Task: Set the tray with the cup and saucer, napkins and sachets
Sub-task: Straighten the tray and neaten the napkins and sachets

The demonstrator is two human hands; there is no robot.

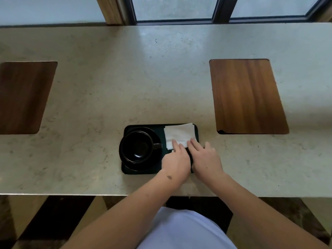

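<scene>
The black tray (143,126) was set on the stone tabletop (161,78), a black cup (136,147) on its saucer (158,139) at its left. White napkins (178,133) were pressed flat by both hands (177,161) (206,159), each grip spread apart, fingers flat.

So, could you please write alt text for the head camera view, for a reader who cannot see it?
Both hands, left hand and right hand, rest flat on white napkins at the right of a dark tray, beside a black cup on its saucer. The tray sits on a pale stone counter with two wooden insets.
</scene>
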